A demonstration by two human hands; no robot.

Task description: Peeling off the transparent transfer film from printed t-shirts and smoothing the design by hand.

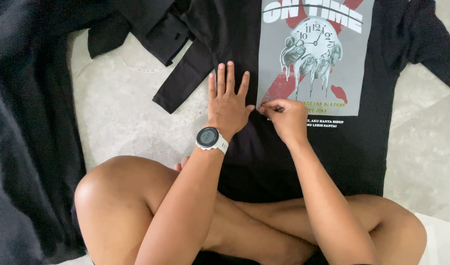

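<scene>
1. Nearest me, crossed bare legs (136, 206) sit at the hem of the black long-sleeved shirt (235, 147), which lies spread flat on the pale floor (122, 118).
2. My left hand (228, 103) presses flat, fingers spread and grasping nothing, on the shirt just left of its grey print panel (316, 54).
3. My right hand (286, 118) pinches shirt fabric at the panel's lower left corner.
4. Judgement: keep the flat palm anchoring while the pinch draws fabric smooth.
5. Beyond, a sleeve (185, 78) lies left of the panel.

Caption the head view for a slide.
Left hand flat on black shirt, right hand pinching its printed graphic.
</scene>
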